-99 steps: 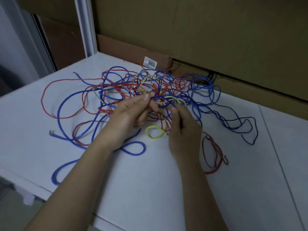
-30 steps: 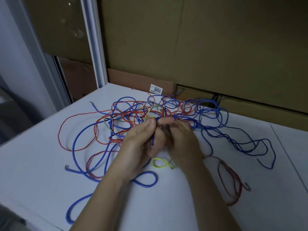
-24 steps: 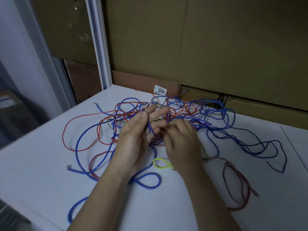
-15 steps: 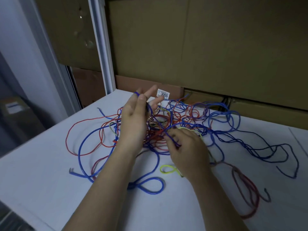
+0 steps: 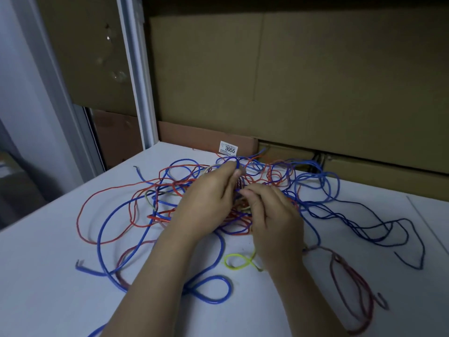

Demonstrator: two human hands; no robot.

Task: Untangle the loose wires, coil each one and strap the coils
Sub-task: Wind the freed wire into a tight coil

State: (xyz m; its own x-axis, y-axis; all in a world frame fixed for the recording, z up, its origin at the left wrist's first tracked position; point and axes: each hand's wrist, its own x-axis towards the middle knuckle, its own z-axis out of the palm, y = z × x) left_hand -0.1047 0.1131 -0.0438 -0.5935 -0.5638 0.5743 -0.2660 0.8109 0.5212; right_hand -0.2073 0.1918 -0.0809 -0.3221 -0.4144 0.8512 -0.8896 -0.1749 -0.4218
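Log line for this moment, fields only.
phase: untangling | left hand: pinches blue wire | right hand: in tangle, grip unclear | coils: none | table

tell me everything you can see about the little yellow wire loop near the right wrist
The yellow wire is thin, bright yellow-green and looks plastic-coated. It lies flat on the white table, crossing itself into a small figure-eight loop. It sits apart from the main tangle, on its near side, just left of the right hand wrist. One end runs up under that wrist and is hidden there. No fingers hold this loop; whether the wrist touches it is unclear.
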